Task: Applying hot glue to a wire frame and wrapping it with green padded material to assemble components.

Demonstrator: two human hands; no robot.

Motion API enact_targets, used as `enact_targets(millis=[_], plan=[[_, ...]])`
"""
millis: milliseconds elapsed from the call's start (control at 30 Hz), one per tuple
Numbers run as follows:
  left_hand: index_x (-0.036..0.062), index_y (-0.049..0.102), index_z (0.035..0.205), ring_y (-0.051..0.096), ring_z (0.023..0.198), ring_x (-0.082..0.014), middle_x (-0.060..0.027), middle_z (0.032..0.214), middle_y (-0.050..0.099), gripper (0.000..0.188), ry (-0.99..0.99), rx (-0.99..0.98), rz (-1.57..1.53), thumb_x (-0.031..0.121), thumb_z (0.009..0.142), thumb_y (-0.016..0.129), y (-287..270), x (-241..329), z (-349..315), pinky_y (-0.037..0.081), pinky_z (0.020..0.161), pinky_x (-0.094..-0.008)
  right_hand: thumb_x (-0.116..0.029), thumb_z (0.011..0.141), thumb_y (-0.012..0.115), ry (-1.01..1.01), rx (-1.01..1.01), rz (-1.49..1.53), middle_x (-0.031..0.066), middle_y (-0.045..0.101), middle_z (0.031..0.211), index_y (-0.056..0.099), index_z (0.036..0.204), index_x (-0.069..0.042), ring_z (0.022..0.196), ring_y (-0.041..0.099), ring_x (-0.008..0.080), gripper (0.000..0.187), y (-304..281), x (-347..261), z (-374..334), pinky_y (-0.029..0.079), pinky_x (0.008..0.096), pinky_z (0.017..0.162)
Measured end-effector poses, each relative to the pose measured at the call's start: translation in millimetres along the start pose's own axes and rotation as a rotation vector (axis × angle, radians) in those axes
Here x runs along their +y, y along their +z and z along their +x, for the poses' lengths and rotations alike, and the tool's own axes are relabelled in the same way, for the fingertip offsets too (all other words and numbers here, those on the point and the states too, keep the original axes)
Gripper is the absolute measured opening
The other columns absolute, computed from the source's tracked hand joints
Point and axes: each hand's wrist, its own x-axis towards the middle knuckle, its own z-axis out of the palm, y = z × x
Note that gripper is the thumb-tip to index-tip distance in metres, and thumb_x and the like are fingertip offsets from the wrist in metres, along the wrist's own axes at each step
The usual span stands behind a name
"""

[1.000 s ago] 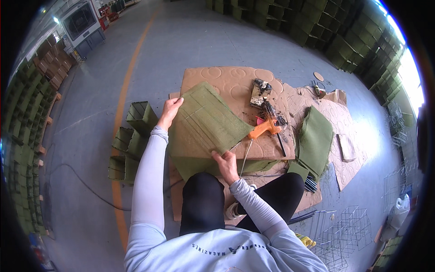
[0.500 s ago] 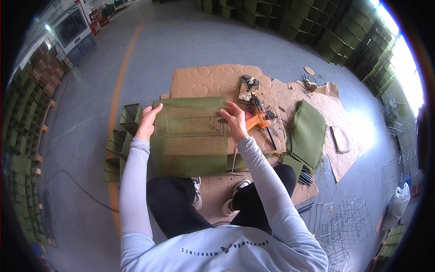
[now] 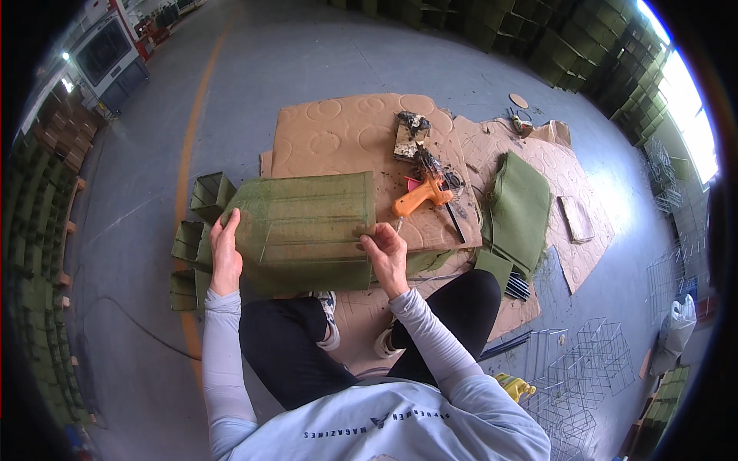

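A see-through green mesh fabric sheet (image 3: 315, 207) is spread before me over a cardboard-topped work surface, with straight ridges or wires showing through it. At its left edge is my left hand (image 3: 226, 253), thumb and fingers closed on the mesh. My right hand (image 3: 387, 257) pinches the right edge near the lower corner. Just beyond that hand an orange glue gun (image 3: 419, 198) lies on the cardboard (image 3: 330, 138), its nozzle end amid dark, messy residue. Whether a frame is attached beneath the mesh, I cannot tell.
Green open boxes (image 3: 188, 242) stand left of the work surface. Folded green fabric (image 3: 523, 207) lies on cardboard at the right. Wire frames (image 3: 584, 369) and a yellow bottle (image 3: 513, 386) are at lower right. Stacked green boxes (image 3: 530, 31) line the back; a cable (image 3: 142, 330) crosses the floor.
Both hands have come nearer to me, and the right has slid down to the sheet's lower right. The mesh has shifted left, uncovering more of the glue gun. The view has shifted slightly.
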Motion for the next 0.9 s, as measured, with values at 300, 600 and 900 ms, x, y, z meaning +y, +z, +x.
enact_targets(millis=[300,600,900], plan=[[0.0004,0.059,0.113,0.056,0.101,-0.0152,-0.0066,0.111,0.061,0.033,-0.087,-0.084,-0.055,0.020,0.088,0.063,3,14,-6,0.043,0.089,-0.0297,-0.009,0.087,0.063,-0.037,-0.008,0.003,-0.0040,0.056,0.084,0.058,0.093,0.001,0.076,0.053,0.0039,0.013,6,-9,4,0.045,0.0191,0.070],[-0.0004,0.059,0.112,0.059,0.098,-0.0155,-0.0068,0.109,0.063,0.030,-0.088,-0.087,-0.086,0.015,0.086,0.065,-6,10,-9,0.046,0.086,-0.0297,-0.005,0.087,0.061,-0.066,0.018,0.039,-0.0029,0.058,0.089,0.058,0.100,0.002,0.081,0.052,0.0040,0.015,3,2,5,0.044,0.0183,0.073],[-0.0015,0.060,0.109,0.059,0.096,-0.0142,-0.0079,0.106,0.064,0.030,-0.040,-0.109,-0.017,0.012,0.083,0.067,-5,4,-4,0.044,0.085,-0.0280,-0.010,0.088,0.061,-0.093,0.020,0.045,-0.0032,0.058,0.087,0.059,0.099,0.001,0.079,0.051,0.0045,0.015,5,-11,8,0.042,0.0187,0.070]])
